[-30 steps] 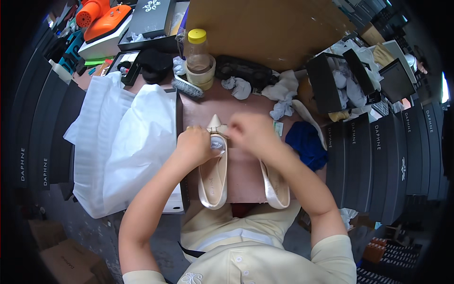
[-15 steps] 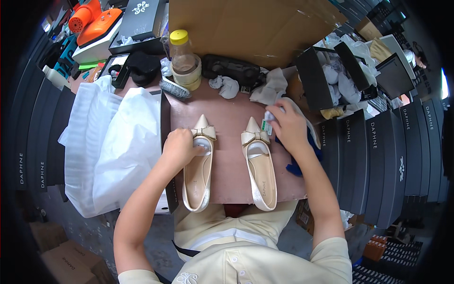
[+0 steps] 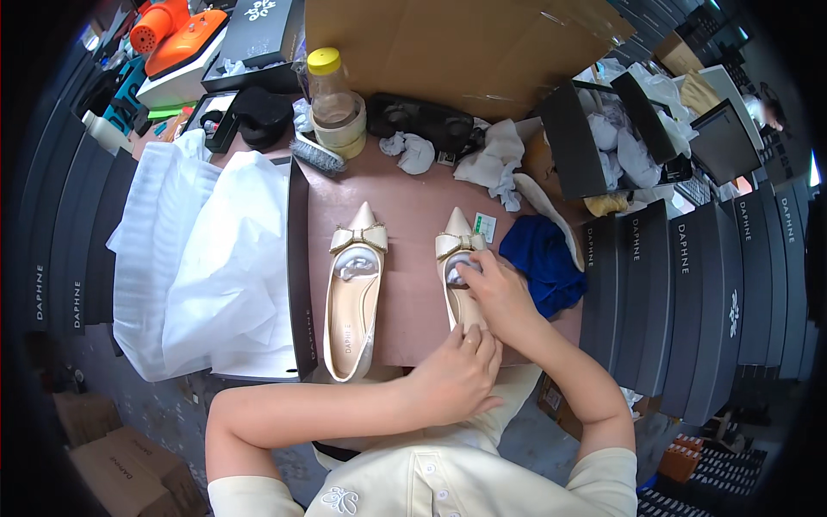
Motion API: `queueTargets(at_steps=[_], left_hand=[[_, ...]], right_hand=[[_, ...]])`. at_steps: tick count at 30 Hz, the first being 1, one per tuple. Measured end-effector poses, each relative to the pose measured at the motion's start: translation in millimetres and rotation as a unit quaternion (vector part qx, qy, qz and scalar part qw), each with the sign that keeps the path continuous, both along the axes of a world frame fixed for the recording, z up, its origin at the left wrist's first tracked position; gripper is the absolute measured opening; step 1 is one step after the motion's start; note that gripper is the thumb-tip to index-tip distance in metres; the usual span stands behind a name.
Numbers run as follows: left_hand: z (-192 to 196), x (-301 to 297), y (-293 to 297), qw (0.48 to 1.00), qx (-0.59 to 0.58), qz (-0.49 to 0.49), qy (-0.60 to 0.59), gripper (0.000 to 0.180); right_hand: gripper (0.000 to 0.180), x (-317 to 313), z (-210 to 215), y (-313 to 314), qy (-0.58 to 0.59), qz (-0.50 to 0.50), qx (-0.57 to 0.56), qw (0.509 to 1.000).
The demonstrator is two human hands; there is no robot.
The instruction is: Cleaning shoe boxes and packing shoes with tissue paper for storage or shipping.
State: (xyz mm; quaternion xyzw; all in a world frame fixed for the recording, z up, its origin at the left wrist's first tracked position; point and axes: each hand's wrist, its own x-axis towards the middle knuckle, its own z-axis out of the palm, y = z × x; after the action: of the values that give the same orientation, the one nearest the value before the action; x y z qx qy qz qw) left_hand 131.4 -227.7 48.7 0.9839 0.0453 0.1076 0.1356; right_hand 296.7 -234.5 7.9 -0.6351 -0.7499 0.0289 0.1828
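Two pale cream pointed flats with bows lie side by side on the pinkish tabletop, toes away from me. The left shoe (image 3: 351,323) is untouched, with crumpled paper (image 3: 355,264) in its toe opening. At the heel of the right shoe (image 3: 458,245), my left hand (image 3: 458,370) has its fingers curled round the rim. My right hand (image 3: 502,297) reaches into that shoe's front opening, fingertips closed on a wad of crumpled paper (image 3: 461,269). The heel is mostly hidden behind my left hand. A small white-and-green card (image 3: 484,227) lies beside the right toe.
White tissue paper (image 3: 228,267) spills over an open box at left. A blue cloth (image 3: 543,267) lies right of the shoes. Behind stand a yellow-capped bottle (image 3: 329,95), a brush (image 3: 318,158) and crumpled paper (image 3: 495,164). Dark shoeboxes (image 3: 659,302) line the right.
My left hand has let go of the left shoe and moved right to the other shoe's heel. My right hand has come down from beside the card with the paper wad into the right shoe.
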Motion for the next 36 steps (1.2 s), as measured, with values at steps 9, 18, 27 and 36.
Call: queueTargets(at_steps=[9,18,27,36], left_hand=[[-13.5,9.1,-19.5,0.996,0.053,0.052,0.043,0.051],[-17.8,11.9,-30.2,0.995,-0.018,0.083,0.047,0.053],[-19.9,0.1,-31.6,0.981,-0.156,0.11,-0.023,0.061],[60.6,-184.6,49.6,0.811,0.092,0.509,-0.273,0.043]], right_hand=[[0.021,18.9,-3.5,2.6,0.098,0.077,-0.073,0.99],[0.041,7.3,-6.3,15.6,0.105,-0.077,0.002,0.992],[0.046,21.7,-1.0,23.3,0.062,-0.112,-0.049,0.991],[0.051,-153.1,79.8,126.3,0.182,0.198,0.149,0.952]])
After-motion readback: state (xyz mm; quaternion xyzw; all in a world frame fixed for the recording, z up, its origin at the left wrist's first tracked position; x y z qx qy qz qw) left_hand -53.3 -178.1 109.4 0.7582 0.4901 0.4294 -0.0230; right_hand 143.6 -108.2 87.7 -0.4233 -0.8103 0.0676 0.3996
